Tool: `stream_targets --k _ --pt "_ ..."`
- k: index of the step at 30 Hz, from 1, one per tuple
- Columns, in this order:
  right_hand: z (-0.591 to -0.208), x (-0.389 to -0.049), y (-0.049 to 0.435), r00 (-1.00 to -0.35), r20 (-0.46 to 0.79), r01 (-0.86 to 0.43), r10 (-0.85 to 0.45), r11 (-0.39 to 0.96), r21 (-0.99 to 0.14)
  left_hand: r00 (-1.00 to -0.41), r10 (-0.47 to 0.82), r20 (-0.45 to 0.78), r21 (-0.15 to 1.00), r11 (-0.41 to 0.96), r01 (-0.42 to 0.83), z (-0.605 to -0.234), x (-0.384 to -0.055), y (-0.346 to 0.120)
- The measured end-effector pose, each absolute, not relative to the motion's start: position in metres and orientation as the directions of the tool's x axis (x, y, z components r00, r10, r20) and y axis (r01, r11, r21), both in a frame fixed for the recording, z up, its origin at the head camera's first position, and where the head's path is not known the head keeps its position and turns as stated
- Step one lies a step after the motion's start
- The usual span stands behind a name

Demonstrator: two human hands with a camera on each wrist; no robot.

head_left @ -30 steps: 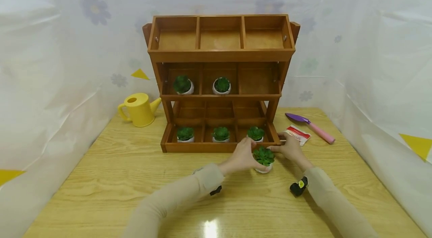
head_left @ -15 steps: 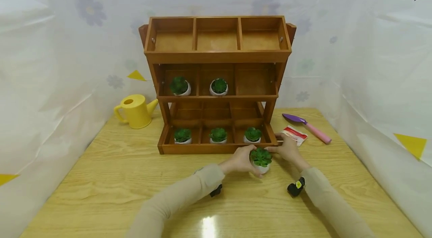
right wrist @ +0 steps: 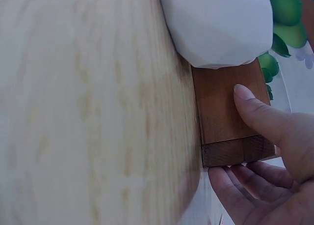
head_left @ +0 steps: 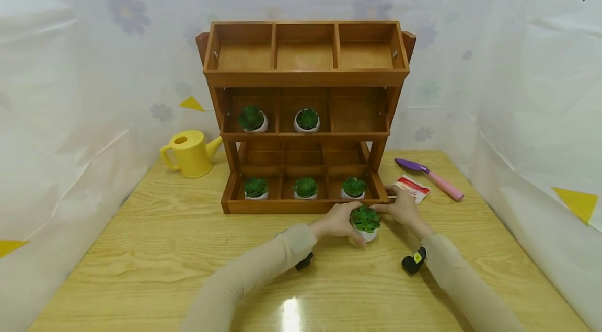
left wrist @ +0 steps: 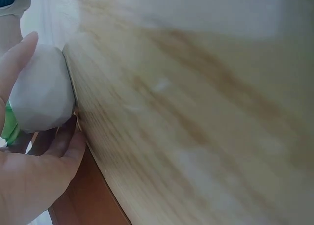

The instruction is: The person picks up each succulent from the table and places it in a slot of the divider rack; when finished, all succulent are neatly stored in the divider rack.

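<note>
Potted succulent (head_left: 366, 222) on the table (head_left: 141, 248), just before the wooden rack (head_left: 305, 78).
Left hand (head_left: 337, 220) cups the white pot; right hand (head_left: 401, 209), fingers loosely curled, touches the rack's front corner beside it.

I work at a staged tabletop set: a pale wooden table (head_left: 155, 248) enclosed by white flower-printed sheeting (head_left: 517, 76) with triangle shapes, holding a brown three-tier wooden shelf (head_left: 305, 78), a yellow watering can (head_left: 190, 153) and a purple-and-pink trowel (head_left: 430, 172).
</note>
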State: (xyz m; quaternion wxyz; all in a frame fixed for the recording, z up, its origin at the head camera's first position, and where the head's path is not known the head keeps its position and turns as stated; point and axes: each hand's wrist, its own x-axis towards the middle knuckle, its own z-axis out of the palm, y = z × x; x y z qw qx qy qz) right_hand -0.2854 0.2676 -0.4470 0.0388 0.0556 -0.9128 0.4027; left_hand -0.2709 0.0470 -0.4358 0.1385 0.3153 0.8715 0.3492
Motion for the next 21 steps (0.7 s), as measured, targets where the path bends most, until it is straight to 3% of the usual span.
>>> stream_targets --k 12,21 --pt "-0.4468 -0.2857 0.2677 -0.99 0.118 -0.142 -0.08 0.66 -0.738 -0.725 0.687 0.053 0.668 0.515 0.538 -0.4396 -0.2768 0.046" --pt "-0.4477 -0.2854 0.2683 -0.991 0.102 -0.131 -0.082 0.661 -0.739 -0.696 0.709 0.114 0.71 0.432 0.556 -0.4403 -0.2739 0.0423"
